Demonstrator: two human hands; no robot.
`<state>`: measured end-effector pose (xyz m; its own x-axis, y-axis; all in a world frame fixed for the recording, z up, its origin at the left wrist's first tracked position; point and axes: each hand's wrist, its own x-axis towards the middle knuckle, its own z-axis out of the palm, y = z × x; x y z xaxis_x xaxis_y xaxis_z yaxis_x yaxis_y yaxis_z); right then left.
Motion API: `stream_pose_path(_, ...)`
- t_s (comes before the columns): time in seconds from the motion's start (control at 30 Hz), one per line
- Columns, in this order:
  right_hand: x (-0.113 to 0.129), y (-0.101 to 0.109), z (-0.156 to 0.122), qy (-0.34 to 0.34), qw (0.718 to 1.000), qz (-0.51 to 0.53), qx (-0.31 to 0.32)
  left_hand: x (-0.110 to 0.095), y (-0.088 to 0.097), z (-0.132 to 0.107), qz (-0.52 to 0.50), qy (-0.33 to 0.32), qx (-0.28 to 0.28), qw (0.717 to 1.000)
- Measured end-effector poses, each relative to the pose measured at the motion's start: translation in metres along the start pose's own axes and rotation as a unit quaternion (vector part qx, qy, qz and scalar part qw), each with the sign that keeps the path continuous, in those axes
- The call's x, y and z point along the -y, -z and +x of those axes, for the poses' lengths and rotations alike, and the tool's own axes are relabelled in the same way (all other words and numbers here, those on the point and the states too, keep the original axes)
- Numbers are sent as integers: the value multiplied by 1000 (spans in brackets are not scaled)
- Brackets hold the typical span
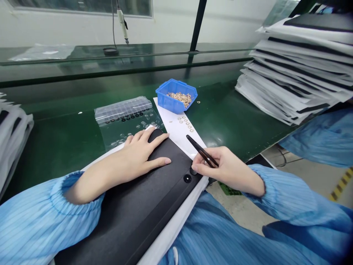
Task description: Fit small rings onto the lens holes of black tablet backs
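My left hand [140,154] lies flat with fingers spread on a long black panel [154,195], which rests on white wrapping. In my right hand [220,165] is a pair of black tweezers [200,150], its tips pointing up and away to the left. The thumb and fingertips of that hand touch the panel's right end at a round black piece [193,170]. Beside it on the panel is a dark round part with a pale centre [187,178]. Beyond the panel, a white sheet [182,138] carries several small pale rings [186,123].
A blue bin [172,104] of small rings stands on the sheet's far end. Left of it lies a clear plastic sheet [122,110] with black round pieces. Wrapped panels are stacked at right [298,70] and left [13,136]. An electric screwdriver [122,25] hangs at the back.
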<state>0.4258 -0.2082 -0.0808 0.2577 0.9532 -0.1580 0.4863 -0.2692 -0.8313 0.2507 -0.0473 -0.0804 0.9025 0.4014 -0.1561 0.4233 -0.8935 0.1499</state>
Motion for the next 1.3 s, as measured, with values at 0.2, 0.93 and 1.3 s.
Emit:
stream_pose_path(0.2,-2,-3,-6,96,992,-82,-31,0,0,0,0,-1,-1,1000)
stream_pose_path(0.93,-12,-13,-27,93,977,128,-141,-59,4,-24,13,-177,63,982)
stream_pose_path(1.3,-4,-11,-16,94,985,80,-118,-55,-8,-33,-18,-195,16,981)
